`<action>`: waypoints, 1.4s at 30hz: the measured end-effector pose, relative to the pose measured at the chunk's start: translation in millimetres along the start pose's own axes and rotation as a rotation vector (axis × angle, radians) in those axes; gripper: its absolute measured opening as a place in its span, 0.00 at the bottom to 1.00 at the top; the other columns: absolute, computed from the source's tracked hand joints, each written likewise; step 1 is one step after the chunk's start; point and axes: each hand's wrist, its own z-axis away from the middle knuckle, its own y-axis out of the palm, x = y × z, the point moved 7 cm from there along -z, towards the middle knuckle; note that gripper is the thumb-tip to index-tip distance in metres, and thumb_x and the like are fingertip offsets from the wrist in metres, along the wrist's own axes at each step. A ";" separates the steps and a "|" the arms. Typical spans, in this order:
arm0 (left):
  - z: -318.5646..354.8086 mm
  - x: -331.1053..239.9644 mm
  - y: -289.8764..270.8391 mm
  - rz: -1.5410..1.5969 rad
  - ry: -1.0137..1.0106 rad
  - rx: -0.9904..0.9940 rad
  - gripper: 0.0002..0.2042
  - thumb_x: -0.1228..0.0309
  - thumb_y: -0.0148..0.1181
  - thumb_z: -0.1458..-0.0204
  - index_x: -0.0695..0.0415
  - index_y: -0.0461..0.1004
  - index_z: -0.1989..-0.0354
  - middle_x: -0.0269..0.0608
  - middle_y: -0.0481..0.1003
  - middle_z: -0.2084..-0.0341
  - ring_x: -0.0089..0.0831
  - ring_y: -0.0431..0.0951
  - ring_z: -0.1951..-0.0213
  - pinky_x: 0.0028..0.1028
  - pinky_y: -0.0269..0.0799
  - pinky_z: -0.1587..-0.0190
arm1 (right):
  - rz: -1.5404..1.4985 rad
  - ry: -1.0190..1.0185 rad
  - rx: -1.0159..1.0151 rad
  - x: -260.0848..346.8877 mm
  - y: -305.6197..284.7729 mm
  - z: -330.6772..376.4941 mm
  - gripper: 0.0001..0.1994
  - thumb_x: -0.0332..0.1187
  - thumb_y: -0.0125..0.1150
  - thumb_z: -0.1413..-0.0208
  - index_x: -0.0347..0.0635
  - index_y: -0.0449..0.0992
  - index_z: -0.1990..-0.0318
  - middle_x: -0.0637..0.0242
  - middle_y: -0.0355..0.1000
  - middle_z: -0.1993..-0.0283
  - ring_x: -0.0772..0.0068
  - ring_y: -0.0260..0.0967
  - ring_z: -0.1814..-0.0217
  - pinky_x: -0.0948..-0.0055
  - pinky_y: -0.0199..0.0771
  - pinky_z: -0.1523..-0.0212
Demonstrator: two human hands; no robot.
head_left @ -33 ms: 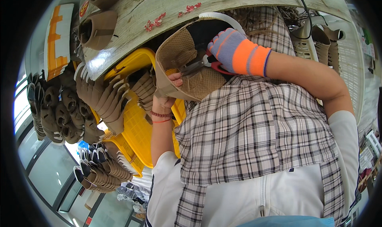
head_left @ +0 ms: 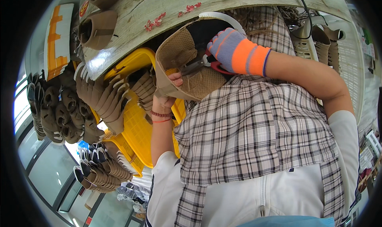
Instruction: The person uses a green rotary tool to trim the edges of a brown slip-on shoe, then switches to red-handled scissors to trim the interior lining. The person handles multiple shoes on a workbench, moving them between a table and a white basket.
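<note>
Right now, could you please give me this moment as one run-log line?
Left hand: holding tan shoe | Right hand: gloved, gripping scissors in shoe opening | Nearby: yellow basket

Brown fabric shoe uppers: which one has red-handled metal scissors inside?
The open, mesh-lined brown upper gripped by the bare left hand; no other shows scissors inside.

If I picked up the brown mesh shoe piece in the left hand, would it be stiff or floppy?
The brown mesh shoe piece would probably flex, since its wall looks thin and curves like fabric. It's likely light for its size, being open and hollow around the scissors. The textured mesh suggests it wouldn't be very slippery.
</note>
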 end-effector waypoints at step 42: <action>0.6 4.6 7.3 -0.121 0.100 0.065 0.18 0.82 0.64 0.55 0.63 0.73 0.54 0.40 0.76 0.60 0.28 0.77 0.60 0.27 0.76 0.56 | -0.143 0.062 -0.058 -54.0 -7.7 47.9 0.24 0.49 0.66 0.58 0.40 0.75 0.59 0.59 0.74 0.67 0.59 0.72 0.63 0.67 0.71 0.60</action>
